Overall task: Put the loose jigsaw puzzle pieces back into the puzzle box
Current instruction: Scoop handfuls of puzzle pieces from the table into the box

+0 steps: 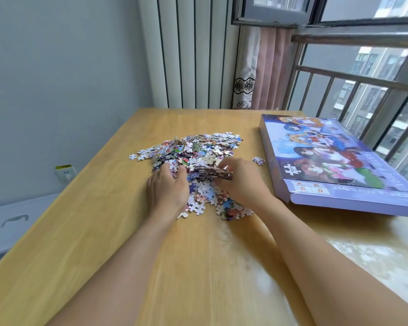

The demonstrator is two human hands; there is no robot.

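Observation:
A heap of loose jigsaw pieces (193, 149) lies in the middle of the wooden table (104, 231). My left hand (166, 187) rests palm down on the heap's near left side, fingers curled into the pieces. My right hand (242, 180) sits on the near right side, its fingers closed around a bunch of pieces (212, 171). The purple puzzle box (327, 161), its picture lid shut, lies flat to the right of the heap. One small cluster of pieces (258, 160) lies apart between heap and box.
The table's right side runs along a window with a metal railing (353, 81). A curtain (264, 71) hangs behind the far edge. A wall socket (66, 172) is on the left wall, with a white cabinet (12, 222) below.

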